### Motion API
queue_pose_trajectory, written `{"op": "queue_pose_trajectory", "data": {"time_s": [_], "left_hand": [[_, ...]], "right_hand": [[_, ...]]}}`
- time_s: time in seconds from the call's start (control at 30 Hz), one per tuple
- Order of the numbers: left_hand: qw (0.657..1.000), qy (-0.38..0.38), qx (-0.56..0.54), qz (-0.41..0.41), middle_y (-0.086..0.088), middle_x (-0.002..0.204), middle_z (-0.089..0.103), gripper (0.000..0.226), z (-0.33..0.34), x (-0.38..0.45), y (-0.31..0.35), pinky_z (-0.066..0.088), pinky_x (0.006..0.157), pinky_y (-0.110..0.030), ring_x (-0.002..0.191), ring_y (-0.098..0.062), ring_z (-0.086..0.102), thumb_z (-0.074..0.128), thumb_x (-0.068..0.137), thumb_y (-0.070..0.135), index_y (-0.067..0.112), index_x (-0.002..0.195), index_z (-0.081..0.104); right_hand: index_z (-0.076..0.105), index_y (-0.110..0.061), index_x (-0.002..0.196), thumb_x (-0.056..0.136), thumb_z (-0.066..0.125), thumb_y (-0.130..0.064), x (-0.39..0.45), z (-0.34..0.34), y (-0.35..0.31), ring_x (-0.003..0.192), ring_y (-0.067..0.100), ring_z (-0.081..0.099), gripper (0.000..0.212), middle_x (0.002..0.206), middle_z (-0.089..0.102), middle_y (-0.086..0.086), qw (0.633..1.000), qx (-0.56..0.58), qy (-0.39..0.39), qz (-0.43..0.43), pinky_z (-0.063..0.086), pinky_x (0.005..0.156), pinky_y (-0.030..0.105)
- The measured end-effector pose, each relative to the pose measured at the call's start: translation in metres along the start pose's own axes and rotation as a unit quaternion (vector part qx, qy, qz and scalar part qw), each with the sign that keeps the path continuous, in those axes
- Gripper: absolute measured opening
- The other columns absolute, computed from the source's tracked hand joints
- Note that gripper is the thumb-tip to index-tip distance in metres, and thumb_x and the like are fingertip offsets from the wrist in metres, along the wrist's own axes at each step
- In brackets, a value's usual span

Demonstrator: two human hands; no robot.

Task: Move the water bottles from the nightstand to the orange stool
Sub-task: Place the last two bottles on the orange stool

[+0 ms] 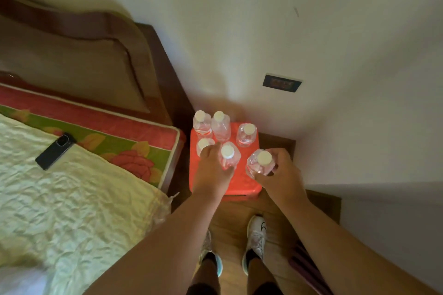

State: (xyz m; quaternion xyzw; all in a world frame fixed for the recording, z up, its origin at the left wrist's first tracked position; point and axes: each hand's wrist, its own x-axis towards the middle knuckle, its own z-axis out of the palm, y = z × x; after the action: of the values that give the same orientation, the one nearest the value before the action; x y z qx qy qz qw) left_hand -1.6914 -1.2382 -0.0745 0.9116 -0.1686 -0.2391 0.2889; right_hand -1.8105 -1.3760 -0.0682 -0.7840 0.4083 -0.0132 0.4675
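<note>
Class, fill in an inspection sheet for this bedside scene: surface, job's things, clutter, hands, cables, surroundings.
Surface: orange stool, beside the bed.
Job's things: six capped water bottles; four stand free at the back, two at the front are held.
Clutter: black phone on the bedspread.
Hands: left hand holds a bottle; right hand holds another.
Cables: nothing seen.
Surroundings: white wall, wall socket, headboard, wooden floor.
</note>
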Motion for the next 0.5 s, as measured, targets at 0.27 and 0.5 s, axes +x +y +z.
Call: {"op": "queue_pose_trajectory", "data": {"time_s": [0.27,0.5], "left_hand": [[0.999,0.009,-0.024,-0.026,0.004,0.154,0.039,0.069,0.038,0.022,-0.015,0.039,0.108,-0.031,0.141,-0.015,0.037,0.068,0.091,0.024,0.023,0.151,0.033],[0.995,0.018,-0.076,-0.062,0.004,0.148,0.043,0.060,0.053,0.035,-0.020,0.052,0.082,-0.025,0.115,-0.019,0.061,0.064,0.094,0.015,0.028,0.145,0.035]], "right_hand": [[0.049,-0.036,0.120,0.072,0.089,-0.029,0.039,0.038,0.031,0.091,0.003,0.063,0.063,0.105,0.061,-0.022,0.999,0.007,-0.018,0.027,0.047,0.064,0.012],[0.050,-0.029,0.122,0.075,0.088,-0.024,0.065,0.056,0.043,0.084,-0.003,0.060,0.061,0.108,0.063,-0.016,0.999,-0.006,-0.040,0.028,0.045,0.057,0.008]]}}
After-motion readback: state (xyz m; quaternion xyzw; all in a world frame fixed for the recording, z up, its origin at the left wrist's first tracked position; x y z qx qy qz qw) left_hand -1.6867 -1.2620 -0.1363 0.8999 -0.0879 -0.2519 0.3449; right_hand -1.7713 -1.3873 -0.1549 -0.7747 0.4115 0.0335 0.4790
